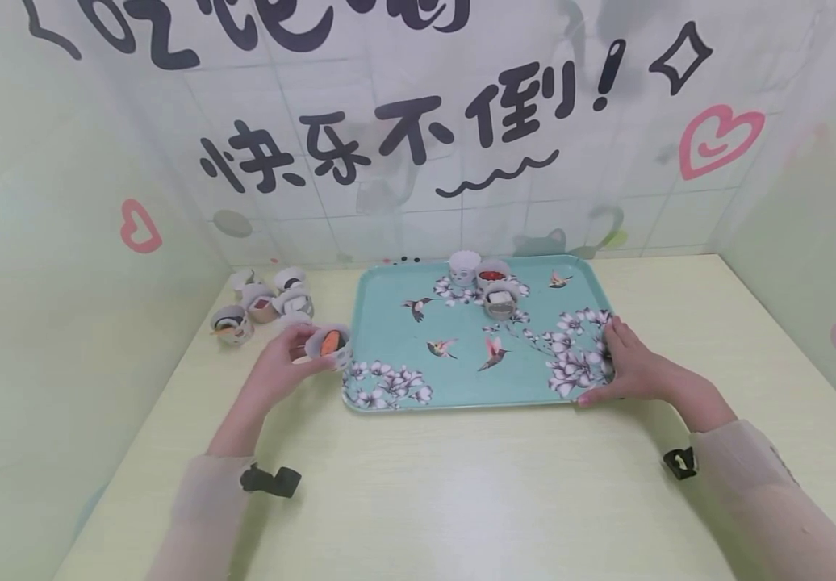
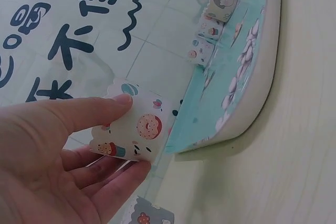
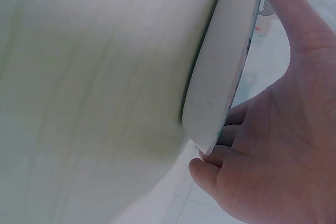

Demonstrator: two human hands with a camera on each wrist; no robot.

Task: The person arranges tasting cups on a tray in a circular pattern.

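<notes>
In the head view my left hand [image 1: 282, 369] holds a small paper cup [image 1: 340, 355] at the tray's left edge, thumb on the near side and fingers behind. An orange-topped piece [image 1: 330, 343] with a dark part sits inside it. The left wrist view shows a donut and cupcake print on this cup [image 2: 142, 132], pinched by my left hand [image 2: 68, 150]. My right hand [image 1: 632, 367] grips the near right corner of the turquoise tray [image 1: 389, 323], thumb along the front edge. From the right wrist, the fingers of that hand [image 3: 294, 124] curl at the tray's pale side [image 3: 226, 51].
Three paper cups stand at the tray's back, including one with red filling [image 1: 491, 276] and one with a white piece [image 1: 501, 298]. Several more filled cups, such as one with a dark red piece [image 1: 261, 304], cluster left of the tray. A printed sheet [image 1: 418, 210] hangs behind the table.
</notes>
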